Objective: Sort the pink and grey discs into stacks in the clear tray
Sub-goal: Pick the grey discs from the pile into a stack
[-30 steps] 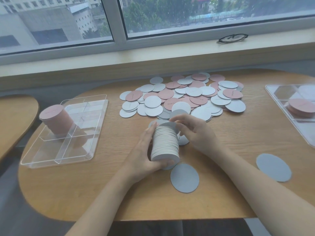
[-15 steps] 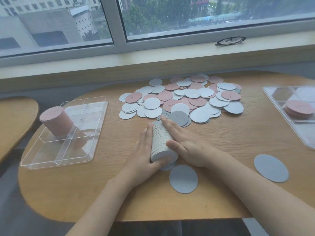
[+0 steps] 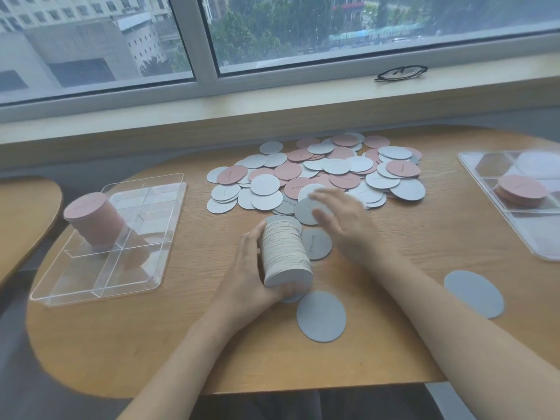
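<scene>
My left hand (image 3: 248,268) grips a thick stack of grey discs (image 3: 285,253), held tilted on its side just above the table. My right hand (image 3: 342,225) hovers to its right with fingers spread and blurred, over the near edge of the loose pile of pink and grey discs (image 3: 321,174); it holds nothing that I can see. A clear divided tray (image 3: 91,286) at the left holds a tall stack of pink discs (image 3: 91,219). Single grey discs lie flat on the table: one by the stack (image 3: 316,244), one near me (image 3: 321,316), one at the right (image 3: 474,294).
A second clear tray (image 3: 515,234) at the right edge holds a short pink stack (image 3: 521,189). Black glasses (image 3: 400,72) lie on the window sill. A second wooden table (image 3: 21,213) stands at the far left. The table's front edge is close to my arms.
My right hand has come off the grey stack and moved up and right toward the pile, fingers spreading. The left hand keeps hold of the stack.
</scene>
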Motion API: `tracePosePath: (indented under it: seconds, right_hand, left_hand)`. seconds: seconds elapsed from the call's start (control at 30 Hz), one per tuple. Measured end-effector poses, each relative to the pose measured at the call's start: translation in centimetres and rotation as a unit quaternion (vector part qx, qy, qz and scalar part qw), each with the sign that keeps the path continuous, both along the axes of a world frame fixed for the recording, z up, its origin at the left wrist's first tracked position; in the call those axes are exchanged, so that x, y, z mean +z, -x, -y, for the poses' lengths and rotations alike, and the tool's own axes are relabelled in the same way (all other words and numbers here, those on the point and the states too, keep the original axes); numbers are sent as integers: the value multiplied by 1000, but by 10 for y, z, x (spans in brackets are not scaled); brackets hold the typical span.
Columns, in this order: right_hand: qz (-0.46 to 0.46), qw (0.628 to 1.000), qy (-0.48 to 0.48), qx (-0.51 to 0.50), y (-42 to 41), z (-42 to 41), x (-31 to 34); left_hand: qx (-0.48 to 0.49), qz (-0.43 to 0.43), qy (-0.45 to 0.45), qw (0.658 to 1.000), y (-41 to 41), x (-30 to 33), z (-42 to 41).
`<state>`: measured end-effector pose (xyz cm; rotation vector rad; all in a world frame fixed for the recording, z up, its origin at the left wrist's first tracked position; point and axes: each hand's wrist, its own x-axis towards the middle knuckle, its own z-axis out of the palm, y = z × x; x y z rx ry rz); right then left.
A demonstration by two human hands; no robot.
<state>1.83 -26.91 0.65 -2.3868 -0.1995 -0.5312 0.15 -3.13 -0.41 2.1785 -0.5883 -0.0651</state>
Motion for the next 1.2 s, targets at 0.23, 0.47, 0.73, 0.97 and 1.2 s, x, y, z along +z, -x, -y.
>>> tracePosePath:
  seconds: [0.23, 0.47, 0.73, 0.97, 1.2]
  right_hand:
    - [-180, 949, 147, -215, -17, 56, -17]
    - [-140, 961, 148, -188, -9, 45, -14]
    - [-117, 971, 65, -199, -4, 43, -7]
    - [-129, 968, 72, -202, -1, 47, -2]
    - [-51, 980, -142, -133, 8, 44, 10]
  left_hand:
    - [1, -1, 15, 1000, 0, -1, 0]
    - [-5, -6, 16, 1000, -1, -3, -1]
    - [-10, -3, 22, 1000, -1, -2, -2]
    - [-9, 1, 20, 1000, 0, -2, -2]
    - [-16, -7, 29, 999, -2, -2, -3]
